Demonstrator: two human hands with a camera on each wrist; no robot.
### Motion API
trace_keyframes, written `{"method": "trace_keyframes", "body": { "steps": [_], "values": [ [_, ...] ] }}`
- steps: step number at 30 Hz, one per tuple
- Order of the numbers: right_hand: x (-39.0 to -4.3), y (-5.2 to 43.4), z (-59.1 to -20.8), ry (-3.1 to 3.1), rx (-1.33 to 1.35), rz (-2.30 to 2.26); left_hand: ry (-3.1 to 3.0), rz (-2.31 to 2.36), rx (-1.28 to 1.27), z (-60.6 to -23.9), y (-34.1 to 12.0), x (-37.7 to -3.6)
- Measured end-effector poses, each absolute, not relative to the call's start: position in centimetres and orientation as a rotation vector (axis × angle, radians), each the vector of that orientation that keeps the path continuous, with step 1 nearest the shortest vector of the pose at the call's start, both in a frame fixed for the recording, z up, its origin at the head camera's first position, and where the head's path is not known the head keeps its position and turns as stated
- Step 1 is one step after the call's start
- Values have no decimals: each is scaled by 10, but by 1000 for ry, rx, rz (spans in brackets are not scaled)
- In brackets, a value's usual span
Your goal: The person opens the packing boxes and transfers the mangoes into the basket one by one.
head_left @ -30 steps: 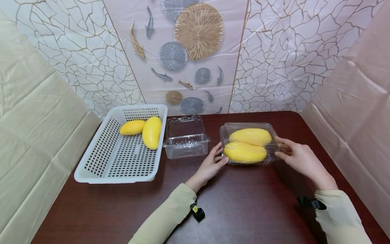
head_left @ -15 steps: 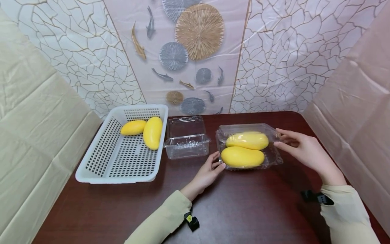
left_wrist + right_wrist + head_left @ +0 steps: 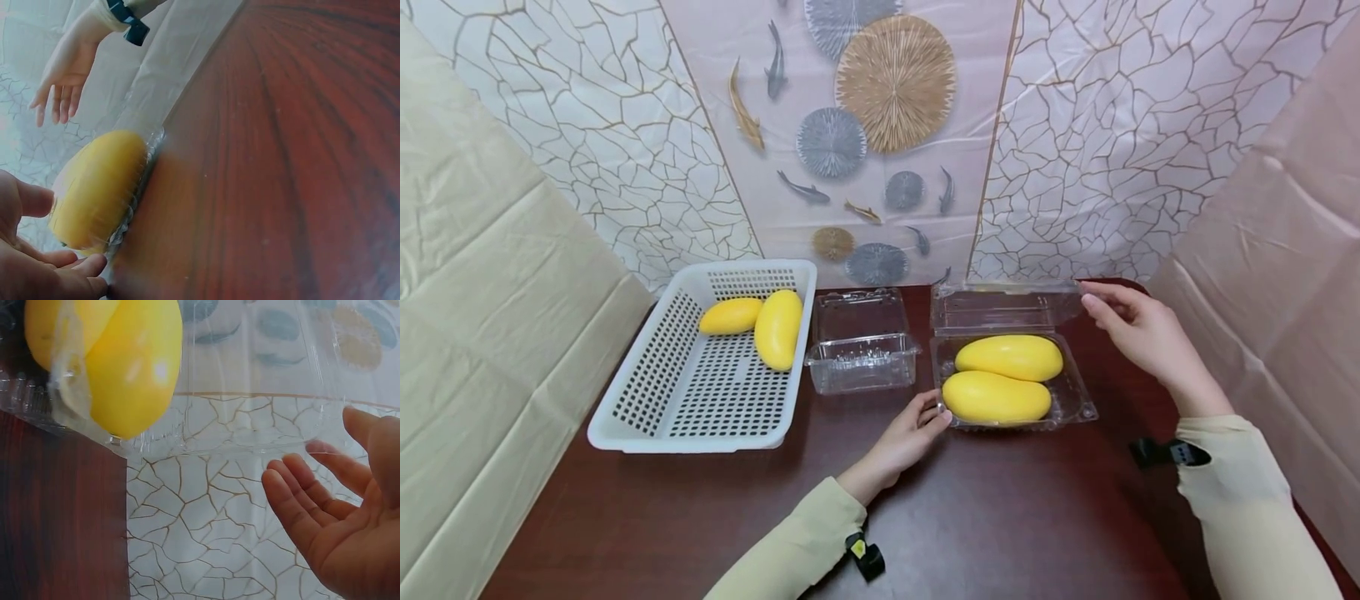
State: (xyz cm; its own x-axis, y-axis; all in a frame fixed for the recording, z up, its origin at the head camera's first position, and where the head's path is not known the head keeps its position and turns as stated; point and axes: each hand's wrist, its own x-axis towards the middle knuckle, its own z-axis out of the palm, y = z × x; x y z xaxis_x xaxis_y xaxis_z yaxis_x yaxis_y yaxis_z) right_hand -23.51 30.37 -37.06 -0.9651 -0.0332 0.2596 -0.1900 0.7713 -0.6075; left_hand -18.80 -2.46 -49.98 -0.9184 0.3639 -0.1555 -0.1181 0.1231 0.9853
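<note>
A clear plastic clamshell container stands on the table with its hinged lid raised at the back. Two yellow mangoes, a far one and a near one, lie side by side in its base. My left hand holds the base at its near left corner, thumb in front. With thumb and index finger, my right hand pinches the lid's right edge. The right wrist view shows that hand at the transparent lid's edge, its other fingers loosely bent below.
Left of the container stands a second clear clamshell, lid up and nothing inside. Further left, a white perforated basket holds two more mangoes. Patterned cloth hangs behind the dark wooden table.
My right hand has moved up and back, swinging the lid from over the mangoes to upright. My left hand and the base have shifted slightly toward me.
</note>
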Motion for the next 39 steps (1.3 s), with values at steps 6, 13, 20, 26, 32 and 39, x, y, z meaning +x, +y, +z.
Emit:
{"method": "trace_keyframes", "body": {
  "steps": [6,13,20,26,32,39],
  "values": [
    [-255,302,-370,-2740,135,1100,2043,1853,232,-499,-24,-189],
    [-277,299,-380,-2743,115,1249,2053,1854,235,-501,-25,-189],
    [-295,301,-393,-2828,90,1328,2037,1861,233,-502,-24,-191],
    [-305,307,-406,-2967,88,1293,2042,1852,239,-504,-25,-192],
    [-314,309,-417,-3044,54,1209,2041,1845,246,-504,-25,-193],
    [-313,305,-418,-3129,147,1295,2036,1855,232,-504,-25,-192]
  ]
}}
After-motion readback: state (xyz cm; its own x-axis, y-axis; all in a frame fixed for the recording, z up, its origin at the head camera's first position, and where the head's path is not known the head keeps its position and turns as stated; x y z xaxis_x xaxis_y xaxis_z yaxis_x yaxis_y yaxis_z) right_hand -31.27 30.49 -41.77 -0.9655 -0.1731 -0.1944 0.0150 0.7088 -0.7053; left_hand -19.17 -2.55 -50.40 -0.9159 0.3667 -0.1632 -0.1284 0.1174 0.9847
